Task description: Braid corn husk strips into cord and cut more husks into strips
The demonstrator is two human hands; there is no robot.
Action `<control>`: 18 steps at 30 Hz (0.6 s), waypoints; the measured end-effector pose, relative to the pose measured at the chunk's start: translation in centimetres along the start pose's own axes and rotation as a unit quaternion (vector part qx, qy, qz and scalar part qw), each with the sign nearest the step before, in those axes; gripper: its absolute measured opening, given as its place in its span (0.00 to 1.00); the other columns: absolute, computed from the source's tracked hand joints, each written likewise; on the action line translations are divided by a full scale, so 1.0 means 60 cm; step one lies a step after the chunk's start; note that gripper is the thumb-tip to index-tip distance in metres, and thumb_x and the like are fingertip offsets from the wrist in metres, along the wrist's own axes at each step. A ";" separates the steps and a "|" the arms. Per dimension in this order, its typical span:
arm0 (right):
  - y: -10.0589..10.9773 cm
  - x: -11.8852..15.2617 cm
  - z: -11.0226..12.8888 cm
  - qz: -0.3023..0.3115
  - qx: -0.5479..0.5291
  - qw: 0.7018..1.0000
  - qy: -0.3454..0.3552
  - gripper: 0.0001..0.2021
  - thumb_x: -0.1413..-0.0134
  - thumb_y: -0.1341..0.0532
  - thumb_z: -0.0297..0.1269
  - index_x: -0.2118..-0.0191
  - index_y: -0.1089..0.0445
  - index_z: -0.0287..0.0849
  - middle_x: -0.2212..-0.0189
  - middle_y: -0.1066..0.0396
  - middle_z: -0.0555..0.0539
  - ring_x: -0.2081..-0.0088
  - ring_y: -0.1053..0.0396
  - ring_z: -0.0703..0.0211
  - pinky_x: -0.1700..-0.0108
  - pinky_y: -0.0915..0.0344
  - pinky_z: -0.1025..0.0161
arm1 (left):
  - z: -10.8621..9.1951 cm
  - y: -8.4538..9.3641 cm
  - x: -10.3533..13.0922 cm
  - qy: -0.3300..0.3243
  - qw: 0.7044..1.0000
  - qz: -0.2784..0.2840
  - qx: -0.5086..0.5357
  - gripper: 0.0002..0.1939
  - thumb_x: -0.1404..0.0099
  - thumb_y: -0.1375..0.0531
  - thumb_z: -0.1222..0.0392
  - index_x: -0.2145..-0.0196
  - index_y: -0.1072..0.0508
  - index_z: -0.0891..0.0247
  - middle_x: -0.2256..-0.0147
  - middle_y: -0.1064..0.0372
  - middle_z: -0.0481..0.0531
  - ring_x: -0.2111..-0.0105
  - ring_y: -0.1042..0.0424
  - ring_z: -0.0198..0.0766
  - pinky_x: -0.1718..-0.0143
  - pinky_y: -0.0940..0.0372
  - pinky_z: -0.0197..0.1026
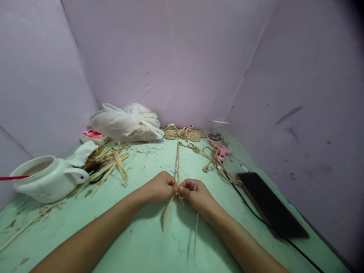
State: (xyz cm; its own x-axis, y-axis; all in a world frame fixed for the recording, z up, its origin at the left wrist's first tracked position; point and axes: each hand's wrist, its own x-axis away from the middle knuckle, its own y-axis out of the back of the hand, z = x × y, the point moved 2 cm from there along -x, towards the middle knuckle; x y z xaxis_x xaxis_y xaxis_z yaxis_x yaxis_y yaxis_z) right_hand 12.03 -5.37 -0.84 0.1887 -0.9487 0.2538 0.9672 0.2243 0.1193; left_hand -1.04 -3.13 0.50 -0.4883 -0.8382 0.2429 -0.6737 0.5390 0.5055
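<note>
A thin braided straw cord (178, 163) runs straight away from me over the green tabletop (148, 239). At its near end my left hand (165, 186) and my right hand (195, 192) pinch the strands, their fingertips almost touching. One flat, pale strand (167, 214) hangs below my left hand, and a thin strand (196, 235) hangs below my right hand. From the far end, more braided cord (210, 161) lies in loose loops toward the right.
A white pot (48, 182) with a red stick stands left, beside scattered straw (113, 163). Behind are a white plastic bag (127, 123), woven pieces (192, 134) and a small bowl (215, 137). A pink glue gun (223, 149), black cable (253, 212) and dark phone (273, 204) lie right.
</note>
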 end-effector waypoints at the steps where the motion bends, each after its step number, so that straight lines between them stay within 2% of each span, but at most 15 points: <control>1: -0.002 0.002 0.001 0.011 -0.010 1.000 -0.019 0.05 0.56 0.46 0.32 0.78 0.41 0.39 0.86 0.42 0.55 0.86 0.53 0.72 0.82 0.58 0.70 | -0.001 0.000 0.001 -0.003 1.000 0.003 -0.001 0.08 0.53 0.49 0.62 0.85 0.38 0.66 0.86 0.55 0.43 0.83 0.56 0.27 0.82 0.60 0.35; 7: -0.008 0.013 0.014 0.041 -0.051 0.992 -0.111 0.05 0.54 0.48 0.33 0.77 0.45 0.41 0.88 0.50 0.58 0.89 0.59 0.73 0.85 0.64 0.70 | -0.003 -0.001 0.002 0.008 1.000 -0.002 0.022 0.09 0.54 0.47 0.61 0.87 0.43 0.65 0.85 0.57 0.42 0.82 0.58 0.27 0.81 0.60 0.35; 9: -0.007 0.013 0.015 0.050 -0.057 0.990 -0.120 0.07 0.52 0.47 0.35 0.76 0.46 0.42 0.88 0.53 0.59 0.88 0.61 0.73 0.85 0.65 0.70 | -0.004 -0.001 0.003 0.010 0.999 0.000 0.030 0.09 0.54 0.47 0.62 0.87 0.44 0.65 0.85 0.57 0.42 0.82 0.58 0.27 0.81 0.61 0.35; 14: 0.004 0.006 0.012 0.061 0.020 0.998 -0.017 0.11 0.54 0.42 0.39 0.78 0.44 0.40 0.88 0.53 0.60 0.86 0.59 0.74 0.83 0.62 0.71 | -0.008 0.002 0.005 0.003 1.000 0.006 0.022 0.13 0.52 0.47 0.59 0.86 0.48 0.63 0.85 0.60 0.42 0.82 0.60 0.26 0.81 0.62 0.36; 18: 0.015 0.004 0.012 0.107 0.048 0.993 -0.006 0.09 0.56 0.41 0.38 0.76 0.42 0.39 0.87 0.45 0.58 0.86 0.55 0.73 0.83 0.60 0.71 | -0.008 0.003 0.003 -0.004 0.999 0.017 0.028 0.12 0.53 0.46 0.59 0.87 0.45 0.64 0.86 0.58 0.42 0.82 0.59 0.26 0.81 0.62 0.36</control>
State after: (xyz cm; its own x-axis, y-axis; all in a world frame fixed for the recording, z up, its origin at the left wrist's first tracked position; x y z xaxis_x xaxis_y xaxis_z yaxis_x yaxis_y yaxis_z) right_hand 12.80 -5.23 0.01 0.3863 -0.8740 0.2949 0.8839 0.4421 0.1525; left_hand -0.97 -3.26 1.03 -0.5163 -0.8185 0.2519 -0.6863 0.5714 0.4500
